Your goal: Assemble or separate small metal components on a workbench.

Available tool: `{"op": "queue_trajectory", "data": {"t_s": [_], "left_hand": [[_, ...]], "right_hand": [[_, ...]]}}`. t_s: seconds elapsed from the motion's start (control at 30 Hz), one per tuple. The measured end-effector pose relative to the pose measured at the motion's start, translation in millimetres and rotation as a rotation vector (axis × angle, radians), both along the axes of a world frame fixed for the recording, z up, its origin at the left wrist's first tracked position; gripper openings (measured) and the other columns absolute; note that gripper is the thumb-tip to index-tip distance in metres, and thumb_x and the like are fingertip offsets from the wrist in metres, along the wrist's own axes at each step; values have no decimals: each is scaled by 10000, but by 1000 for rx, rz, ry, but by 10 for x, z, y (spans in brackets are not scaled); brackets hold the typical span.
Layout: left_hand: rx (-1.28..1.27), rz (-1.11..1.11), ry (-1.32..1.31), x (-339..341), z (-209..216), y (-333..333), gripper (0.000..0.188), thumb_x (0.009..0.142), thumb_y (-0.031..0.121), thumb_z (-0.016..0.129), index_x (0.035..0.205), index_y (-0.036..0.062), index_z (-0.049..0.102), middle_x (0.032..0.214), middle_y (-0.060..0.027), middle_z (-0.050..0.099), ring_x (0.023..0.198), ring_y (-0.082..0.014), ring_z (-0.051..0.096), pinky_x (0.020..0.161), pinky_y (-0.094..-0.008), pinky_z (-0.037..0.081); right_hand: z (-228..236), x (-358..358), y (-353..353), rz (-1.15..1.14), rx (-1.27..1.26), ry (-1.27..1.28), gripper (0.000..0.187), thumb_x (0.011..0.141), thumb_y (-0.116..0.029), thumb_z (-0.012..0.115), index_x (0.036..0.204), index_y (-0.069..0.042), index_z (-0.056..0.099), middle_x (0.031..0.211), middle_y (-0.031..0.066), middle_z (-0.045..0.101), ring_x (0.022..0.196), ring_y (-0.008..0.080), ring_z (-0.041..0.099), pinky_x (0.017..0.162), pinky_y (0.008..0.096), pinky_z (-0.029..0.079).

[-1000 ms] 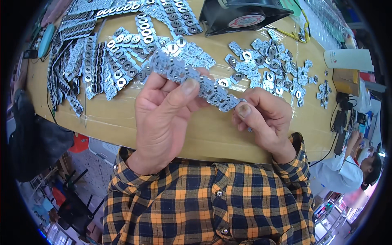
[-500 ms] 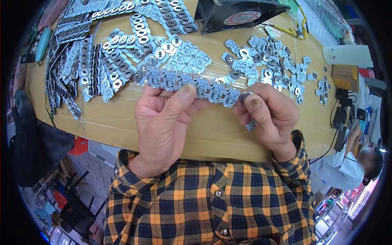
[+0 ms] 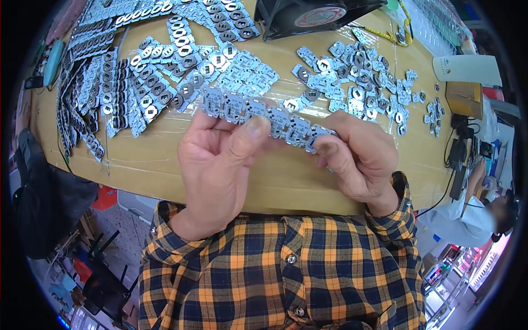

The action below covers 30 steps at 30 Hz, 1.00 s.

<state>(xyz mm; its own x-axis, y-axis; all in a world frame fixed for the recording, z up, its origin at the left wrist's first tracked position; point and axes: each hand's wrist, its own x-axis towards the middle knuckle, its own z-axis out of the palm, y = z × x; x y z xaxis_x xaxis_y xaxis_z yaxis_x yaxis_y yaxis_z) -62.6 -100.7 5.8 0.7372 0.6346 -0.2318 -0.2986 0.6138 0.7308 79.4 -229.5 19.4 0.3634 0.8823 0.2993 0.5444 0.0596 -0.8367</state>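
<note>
A strip of small joined circuit boards (image 3: 234, 107) is held up in front of me above the table, slanting down to the right. My left hand (image 3: 212, 165) is closed on it, thumb across its middle and fingers behind. The right-end board (image 3: 318, 137) is pinched between the thumb and forefinger of my right hand (image 3: 366, 157). Beyond my left hand lie many board strips with round metal coin-cell holders (image 3: 157, 88). Past my right hand spreads a pile of loose single boards (image 3: 360, 82). My fingers hide the back of the held strip.
A black fan (image 3: 313, 19) stands at the table's far side. At the right are a white cup-like container (image 3: 467, 70), a cardboard box (image 3: 463, 100) and black cables (image 3: 455, 151). Another person (image 3: 467, 220) is at the far right. The brown table top (image 3: 275, 187) ends near my body.
My right thumb and forefinger have closed over the strip's right end; the round metal part seen between them before is now hidden. The strip slants more. The view has shifted slightly.
</note>
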Motion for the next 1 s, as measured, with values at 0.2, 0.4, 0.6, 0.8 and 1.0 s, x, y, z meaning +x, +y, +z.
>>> {"op": "queue_trajectory", "data": {"t_s": [0.2,0.4,0.6,0.8,1.0], "left_hand": [[1500,42,30,147,238,617,479,807,73,718,1235,-32,531,1091,-169,642,1023,-269,627,842,-348,524],[1447,-581,18,206,216,642,245,769,16,716,1005,-15,659,809,-88,665,663,-178,630,563,-305,464],[552,-747,93,232,150,543,149,834,24,686,967,-39,664,768,-62,646,635,-103,590,537,-236,426],[1029,-490,38,289,15,556,172,817,10,702,973,-54,669,778,-79,659,610,-126,605,515,-228,430],[1457,-292,-30,287,19,512,291,720,-86,733,1001,-45,670,820,-138,671,622,-198,635,523,-264,473]], "right_hand": [[13,107,-56,-39,4,107,93,873,-43,628,803,18,631,625,85,560,477,193,528,441,300,378],[-26,141,5,114,10,-91,196,911,-107,592,817,64,611,621,94,556,444,143,519,427,270,355],[120,137,-18,-43,-321,928,230,970,-165,545,815,-4,596,583,33,549,433,119,490,415,251,386],[36,114,36,-225,-195,947,303,1005,-173,444,755,-9,490,597,71,525,397,61,403,370,219,357],[15,37,42,-264,-215,672,265,987,-205,521,817,-8,572,607,17,575,443,33,469,428,180,363]]}}
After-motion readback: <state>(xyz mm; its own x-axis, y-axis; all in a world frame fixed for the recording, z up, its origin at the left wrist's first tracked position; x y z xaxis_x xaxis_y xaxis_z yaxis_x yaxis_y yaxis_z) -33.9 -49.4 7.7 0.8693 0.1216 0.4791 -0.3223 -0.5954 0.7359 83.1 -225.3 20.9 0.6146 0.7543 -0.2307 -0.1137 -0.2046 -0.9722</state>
